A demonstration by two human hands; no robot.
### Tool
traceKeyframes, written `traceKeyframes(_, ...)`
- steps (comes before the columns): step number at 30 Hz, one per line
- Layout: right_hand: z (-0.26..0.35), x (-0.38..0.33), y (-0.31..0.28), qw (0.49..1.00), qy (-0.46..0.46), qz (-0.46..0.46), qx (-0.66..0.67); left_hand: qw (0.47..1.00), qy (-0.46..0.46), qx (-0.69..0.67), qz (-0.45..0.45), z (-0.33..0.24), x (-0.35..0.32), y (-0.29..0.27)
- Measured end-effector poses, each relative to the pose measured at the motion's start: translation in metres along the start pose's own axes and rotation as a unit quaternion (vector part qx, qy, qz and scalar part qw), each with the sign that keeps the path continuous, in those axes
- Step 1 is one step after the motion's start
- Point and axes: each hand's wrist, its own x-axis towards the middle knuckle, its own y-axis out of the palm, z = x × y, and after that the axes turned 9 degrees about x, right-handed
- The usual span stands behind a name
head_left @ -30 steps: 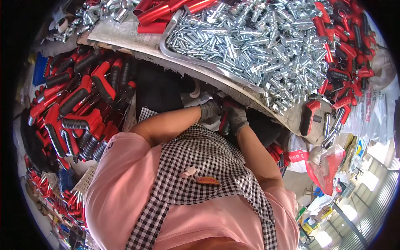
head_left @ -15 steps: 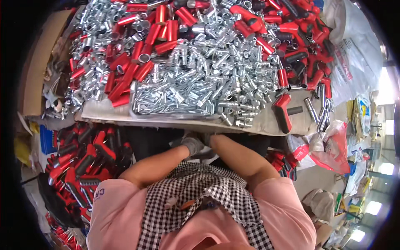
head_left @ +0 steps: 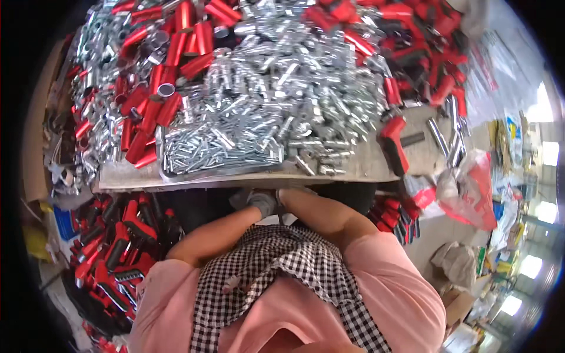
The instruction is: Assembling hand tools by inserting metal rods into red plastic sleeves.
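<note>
Two hands [head_left: 263, 203] are close together before the bench [head_left: 374, 162] — partly hidden, so what they grip I cannot tell. The tray [head_left: 206, 173] of pins [head_left: 220, 146] lies ahead, slightly left — its longer visible side along the bench edge, the left hand [head_left: 263, 203] nearer.

Bright, panels [head_left: 531, 266] glaring at right, metal parts [head_left: 265, 79] glinting, shadow below worktable [head_left: 126, 176], blurred top, fisheye-bent edges
</note>
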Motion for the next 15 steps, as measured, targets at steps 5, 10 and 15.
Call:
traceKeyframes(5, 0.013, -0.04, -0.012, 0.997, 0.047, -0.045, -0.048, 0.918, 0.234, -0.258, -0.19, -0.027, -0.067, -0.052)
traceKeyframes(10, 0.139, -0.206, -0.158, 0.989, -0.003, 0.032, -0.144, 0.969, 0.063, 0.051, -0.233, -0.002, -0.061, -0.073)
traceKeyframes(15, 0.128, -0.258, -0.119, 0.984, -0.092, -0.154, -0.018, 0.59, 0.089, -0.802, -0.029, 0.004, -0.028, -0.033)
